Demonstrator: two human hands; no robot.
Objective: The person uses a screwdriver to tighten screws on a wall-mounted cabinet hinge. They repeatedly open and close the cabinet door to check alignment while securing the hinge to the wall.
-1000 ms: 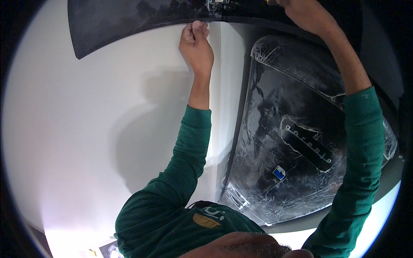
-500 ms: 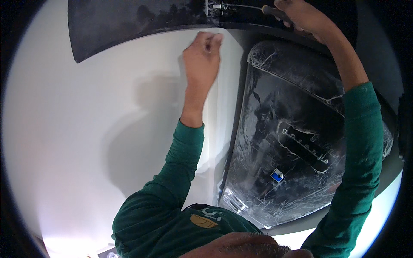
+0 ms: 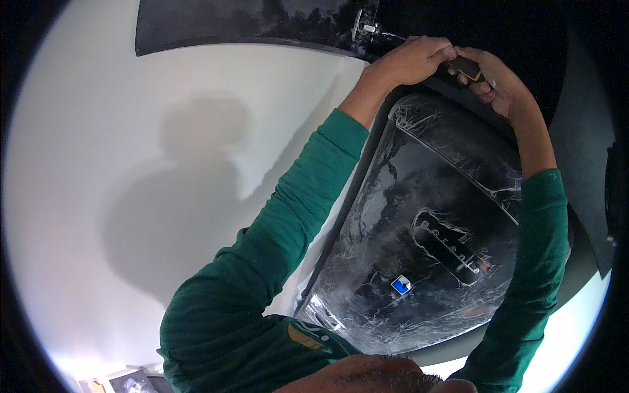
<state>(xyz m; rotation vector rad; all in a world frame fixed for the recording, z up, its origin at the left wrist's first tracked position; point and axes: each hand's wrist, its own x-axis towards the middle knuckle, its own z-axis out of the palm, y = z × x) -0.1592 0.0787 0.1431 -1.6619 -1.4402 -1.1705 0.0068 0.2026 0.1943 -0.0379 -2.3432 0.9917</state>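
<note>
The hinge [image 3: 364, 29] sits in place, tightening seemingly unfinished; right of it, left hand [image 3: 414, 61] and right hand [image 3: 503, 77] clasp the screwdriver [image 3: 466, 67].

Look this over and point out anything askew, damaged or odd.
The clear film over the black appliance is badly crinkled, with a ragged edge around the metal lettering, as if torn there. The black panel left of the metal hinge also looks smudged, with uneven cloudy patches.

One wide fisheye view from the person's head [image 3: 367, 376]; it looks down along the green sleeves [image 3: 308, 187] to the hands [image 3: 414, 60], close by, near the top edge; upright, unmirrored.
</note>
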